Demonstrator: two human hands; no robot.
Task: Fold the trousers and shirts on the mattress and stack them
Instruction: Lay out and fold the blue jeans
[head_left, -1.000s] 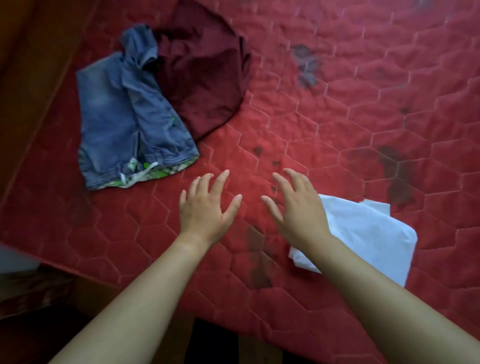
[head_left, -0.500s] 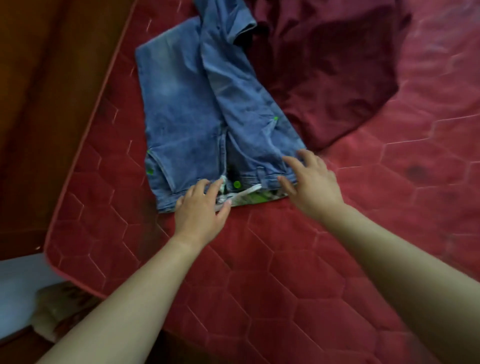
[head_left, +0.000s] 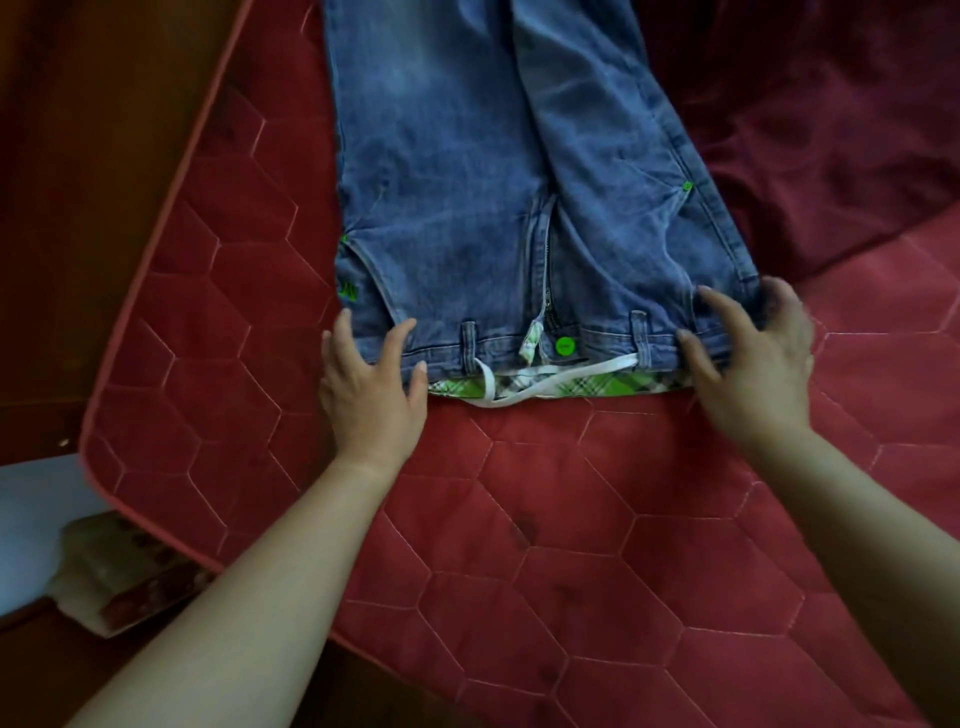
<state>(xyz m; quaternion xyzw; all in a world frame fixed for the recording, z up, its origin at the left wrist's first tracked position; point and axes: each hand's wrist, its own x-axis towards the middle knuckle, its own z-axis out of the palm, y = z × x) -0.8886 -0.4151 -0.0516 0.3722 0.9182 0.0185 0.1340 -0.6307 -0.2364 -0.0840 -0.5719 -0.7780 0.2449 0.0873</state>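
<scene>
Blue jeans (head_left: 467, 171) lie flat on the red quilted mattress (head_left: 571, 519), waistband toward me, zip open, with a green button and green plaid lining showing. My left hand (head_left: 371, 384) grips the left end of the waistband, fingers curled over the denim and thumb at its lower edge. At the other end, my right hand (head_left: 748, 358) grips the waistband, its fingers bent over the band and round the side seam. A dark maroon garment (head_left: 831, 130) lies crumpled beside the jeans at the upper right, partly under them.
The mattress's left edge and near-left corner (head_left: 93, 447) are close to my left hand. Brown wood (head_left: 78, 208) lies beyond that edge. A pale surface and a patterned packet (head_left: 130, 577) sit below the corner.
My view and both hands moved forward to the jeans. The hands went from open reaching to closing on the two ends of the waistband. The white folded cloth has left the view.
</scene>
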